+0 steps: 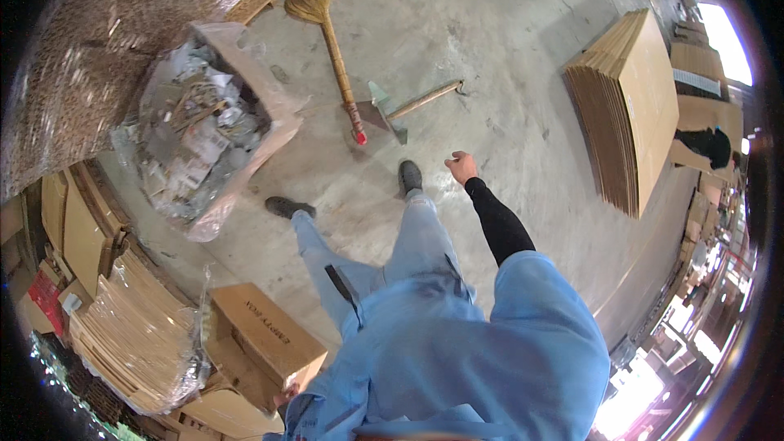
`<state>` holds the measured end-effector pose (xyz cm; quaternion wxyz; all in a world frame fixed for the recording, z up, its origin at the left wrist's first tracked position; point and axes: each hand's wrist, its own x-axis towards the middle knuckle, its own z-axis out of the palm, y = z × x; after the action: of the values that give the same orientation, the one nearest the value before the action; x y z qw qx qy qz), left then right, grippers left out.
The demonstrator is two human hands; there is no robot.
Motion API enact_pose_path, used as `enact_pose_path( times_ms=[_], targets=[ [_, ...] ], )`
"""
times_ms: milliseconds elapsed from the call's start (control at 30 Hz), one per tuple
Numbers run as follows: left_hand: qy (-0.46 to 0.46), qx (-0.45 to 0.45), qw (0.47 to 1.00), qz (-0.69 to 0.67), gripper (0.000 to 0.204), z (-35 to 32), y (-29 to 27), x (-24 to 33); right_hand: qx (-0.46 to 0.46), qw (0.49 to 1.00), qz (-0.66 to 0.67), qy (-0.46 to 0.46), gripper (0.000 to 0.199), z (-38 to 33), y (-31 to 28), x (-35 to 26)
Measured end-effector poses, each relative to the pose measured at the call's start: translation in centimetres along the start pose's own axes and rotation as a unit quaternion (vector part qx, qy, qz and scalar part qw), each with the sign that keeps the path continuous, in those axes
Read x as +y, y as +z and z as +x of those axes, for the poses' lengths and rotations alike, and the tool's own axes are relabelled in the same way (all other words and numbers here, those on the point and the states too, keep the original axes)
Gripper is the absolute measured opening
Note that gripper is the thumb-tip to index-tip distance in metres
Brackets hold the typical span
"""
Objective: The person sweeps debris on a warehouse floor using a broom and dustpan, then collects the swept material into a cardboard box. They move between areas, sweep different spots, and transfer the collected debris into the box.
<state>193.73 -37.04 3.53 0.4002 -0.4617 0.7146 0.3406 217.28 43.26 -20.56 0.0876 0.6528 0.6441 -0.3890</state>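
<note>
By my left side is a brown cardboard box [269, 327], tilted and with print on its side. My left hand [287, 394] grips the box at its lower edge; my sleeve and the box hide most of its fingers. Ahead of my body, over the bare floor, hangs my right hand [462, 167], fingers curled in with nothing seen in them. Beyond my feet a straw broom [336, 53] lies on the concrete. Touching its handle end is a metal dustpan [382, 114] with a wooden handle.
At the left stands a plastic-lined bin [265, 114] full of scrap plastic and paper. Wrapped cardboard stacks [135, 327] line the lower left. A tall bundle of flat cartons [633, 106] stands on the right. Plastic-wrapped material [82, 57] fills the upper left.
</note>
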Motion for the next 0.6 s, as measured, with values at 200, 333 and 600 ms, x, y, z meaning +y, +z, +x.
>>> enact_pose_path(
  times_ms=[200, 333, 600],
  targets=[
    [-0.087, 0.023, 0.993, 0.073, 0.036, -3.7, 11.0, -10.2, -0.016, 0.986, -0.126, -0.111, 0.050, 16.0, 4.1, 7.1],
    [-0.122, 0.040, 0.986, 0.102, 0.035, -3.0, 17.2, -14.0, -0.013, 0.930, -0.291, -0.222, 0.053, 26.1, 12.0, 9.5],
    [-0.164, 0.067, 0.977, 0.119, 0.032, 2.4, 27.0, -18.1, 0.027, 0.810, -0.488, -0.325, 0.046, 41.9, 25.9, 10.8]
  ],
)
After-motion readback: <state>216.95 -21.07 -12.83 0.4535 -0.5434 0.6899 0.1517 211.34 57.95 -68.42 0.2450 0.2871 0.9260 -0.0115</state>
